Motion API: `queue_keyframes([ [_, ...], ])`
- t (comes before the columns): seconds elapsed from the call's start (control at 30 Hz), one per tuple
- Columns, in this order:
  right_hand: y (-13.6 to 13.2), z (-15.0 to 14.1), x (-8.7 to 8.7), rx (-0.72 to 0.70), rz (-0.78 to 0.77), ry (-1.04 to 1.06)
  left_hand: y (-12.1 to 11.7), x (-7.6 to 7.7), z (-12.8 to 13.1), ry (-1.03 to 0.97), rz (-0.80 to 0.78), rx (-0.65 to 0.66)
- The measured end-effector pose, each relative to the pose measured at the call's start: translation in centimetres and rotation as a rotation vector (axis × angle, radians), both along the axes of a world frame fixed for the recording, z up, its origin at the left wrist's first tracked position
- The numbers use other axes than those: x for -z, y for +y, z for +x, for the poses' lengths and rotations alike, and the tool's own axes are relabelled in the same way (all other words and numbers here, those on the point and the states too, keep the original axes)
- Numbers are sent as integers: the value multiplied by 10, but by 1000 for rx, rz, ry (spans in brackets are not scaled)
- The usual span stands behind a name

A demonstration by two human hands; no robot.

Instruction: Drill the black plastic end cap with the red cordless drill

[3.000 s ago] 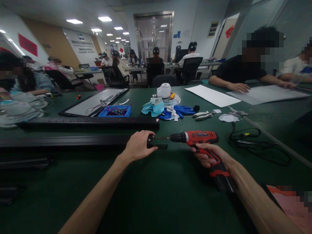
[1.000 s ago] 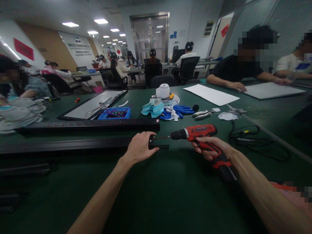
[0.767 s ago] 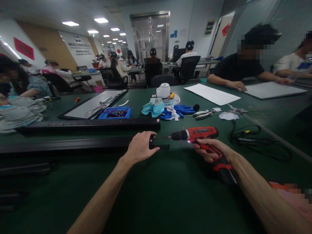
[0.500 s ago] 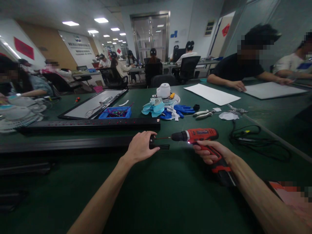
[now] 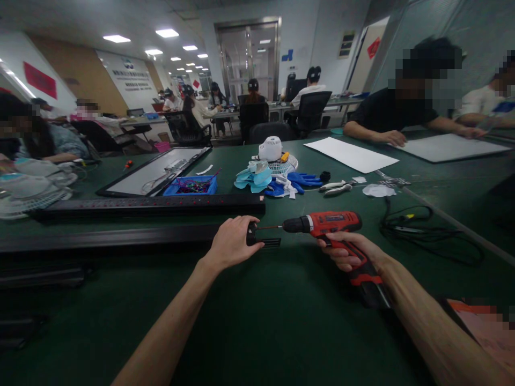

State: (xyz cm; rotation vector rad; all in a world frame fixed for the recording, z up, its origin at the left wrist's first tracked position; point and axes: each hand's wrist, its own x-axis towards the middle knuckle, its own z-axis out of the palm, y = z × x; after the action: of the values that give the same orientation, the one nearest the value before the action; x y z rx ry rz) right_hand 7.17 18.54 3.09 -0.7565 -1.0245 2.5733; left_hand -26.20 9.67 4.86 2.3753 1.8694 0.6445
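Note:
My left hand [image 5: 232, 241] is wrapped around the right end of a long black bar [image 5: 161, 236] lying on the green table. A slotted black piece [image 5: 272, 242] juts out past that end, beneath my thumb. In my right hand [image 5: 350, 251] is a red and black cordless drill [image 5: 332, 222], held by its grip and pointing left. Its long, thin bit [image 5: 269, 228] reaches to the bar's end beside my left fingers. Whether the tip sits in a screw is too small to tell.
Behind lies another black bar with red dots [image 5: 161, 206]. Beyond it are a blue tray of wires [image 5: 189, 186], a white fan [image 5: 271, 153], blue gloves [image 5: 300, 181] and pliers [image 5: 336, 187]. A black cable [image 5: 426, 236] is at right. A co-worker's hand [image 5: 394, 138] rests near a white panel.
The small light on the drill was lit before and is now off. My hands, the drill and the bar have hardly moved.

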Motion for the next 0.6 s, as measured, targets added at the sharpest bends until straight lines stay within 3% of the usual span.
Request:
queue_keyframes([
  [0.3, -2, -1, -22, -12, 207, -70, 0, 1, 1, 6, -12, 6],
  [0.43, 1, -1, -22, -12, 133, -37, 1, 3, 1, 28, -1, 7],
  [0.6, 0, -1, -8, -21, 47, 0, 1, 3, 1, 52, -10, 2],
])
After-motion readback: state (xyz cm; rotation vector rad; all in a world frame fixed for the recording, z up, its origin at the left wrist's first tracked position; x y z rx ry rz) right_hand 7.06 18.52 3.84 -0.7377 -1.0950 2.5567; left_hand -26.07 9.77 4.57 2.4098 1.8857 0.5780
